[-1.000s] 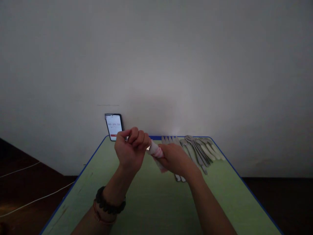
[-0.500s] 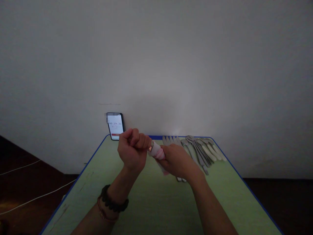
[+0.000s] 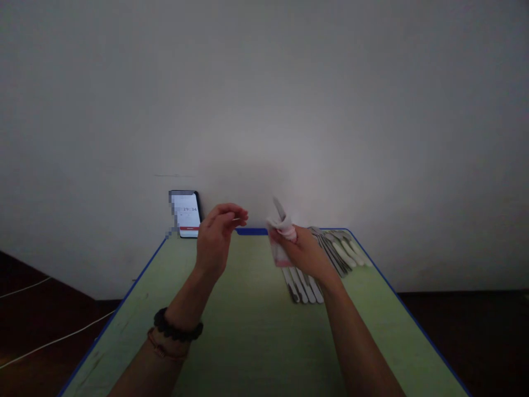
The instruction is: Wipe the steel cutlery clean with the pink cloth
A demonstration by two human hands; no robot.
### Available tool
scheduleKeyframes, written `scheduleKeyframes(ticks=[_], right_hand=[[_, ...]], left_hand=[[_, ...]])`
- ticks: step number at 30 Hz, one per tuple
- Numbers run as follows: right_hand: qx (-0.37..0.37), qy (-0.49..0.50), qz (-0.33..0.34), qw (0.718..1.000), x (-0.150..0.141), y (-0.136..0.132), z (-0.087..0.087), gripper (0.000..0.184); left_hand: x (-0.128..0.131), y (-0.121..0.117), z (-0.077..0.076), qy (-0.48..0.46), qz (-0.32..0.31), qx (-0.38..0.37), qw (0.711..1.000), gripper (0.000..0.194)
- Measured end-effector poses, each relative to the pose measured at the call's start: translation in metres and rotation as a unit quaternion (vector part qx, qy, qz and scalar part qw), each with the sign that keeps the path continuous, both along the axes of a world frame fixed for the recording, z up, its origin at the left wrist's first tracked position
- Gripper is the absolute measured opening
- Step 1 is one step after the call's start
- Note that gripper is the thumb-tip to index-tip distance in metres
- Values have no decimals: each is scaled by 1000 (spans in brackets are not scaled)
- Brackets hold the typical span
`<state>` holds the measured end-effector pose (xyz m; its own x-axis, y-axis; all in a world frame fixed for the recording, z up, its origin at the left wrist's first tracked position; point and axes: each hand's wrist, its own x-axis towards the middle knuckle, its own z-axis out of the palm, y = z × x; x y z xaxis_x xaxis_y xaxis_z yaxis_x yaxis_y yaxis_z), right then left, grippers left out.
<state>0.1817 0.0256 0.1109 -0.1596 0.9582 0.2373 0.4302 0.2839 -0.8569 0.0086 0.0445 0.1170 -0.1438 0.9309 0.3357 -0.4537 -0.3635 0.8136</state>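
My right hand (image 3: 303, 248) is closed around a white and pink cloth (image 3: 282, 255), above the table's far edge. Out of the cloth's top pokes a flat metal blade (image 3: 279, 208), like a table knife's; its other end is hidden by cloth and fingers. To the left, my left hand (image 3: 215, 237) is raised with its fingers loosely extended and nothing seen in it. Below my right hand lie several table knives (image 3: 308, 292) side by side, their handles towards me and their upper parts covered by the hand and cloth.
Several forks or spoons with thin metal handles (image 3: 335, 255) and several pale-handled pieces (image 3: 349, 253) lie at the back right of the green, blue-edged table (image 3: 248, 331). A phone (image 3: 188, 215) showing a timer leans on the wall (image 3: 264, 99).
My left hand has come away from the cloth, opening and shifting slightly left. My right hand has moved up and right with the cloth, and a blade now shows above it.
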Motion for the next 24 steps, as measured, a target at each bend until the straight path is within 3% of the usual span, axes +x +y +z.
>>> scheduleKeyframes(ticks=[2, 4, 7, 9, 10, 12, 16, 19, 22, 24], right_hand=[[-22, 134, -41, 990, -5, 1, -1, 35], [-22, 247, -87, 965, -12, 2, -3, 38], [-13, 370, -119, 921, -24, 6, -8, 41], [-16, 428, -127, 895, -32, 8, -12, 41], [-15, 447, -133, 884, -35, 9, -14, 40], [-8, 470, -145, 870, -38, 9, -15, 39], [-36, 517, -160, 840, -33, 8, -8, 36], [-50, 558, -162, 812, -19, 8, 1, 36], [-36, 590, -185, 785, -2, 10, 8, 35], [-23, 604, -197, 772, 6, 10, 13, 34]], left_hand=[[-5, 6, -7, 100, -9, -29, 995, 10], [-10, 8, -13, 252, -87, -50, 962, 13], [-12, 4, -22, 436, -287, -39, 852, 15], [-7, -1, -26, 474, -392, -33, 788, 17], [-2, -4, -28, 480, -416, -35, 772, 18], [7, -10, -32, 485, -410, -34, 772, 21], [17, -15, -33, 518, -306, 19, 799, 22], [12, -14, -30, 577, -238, 40, 780, 24], [1, -11, -25, 611, -242, 40, 753, 27], [-6, -9, -22, 599, -294, 26, 744, 31]])
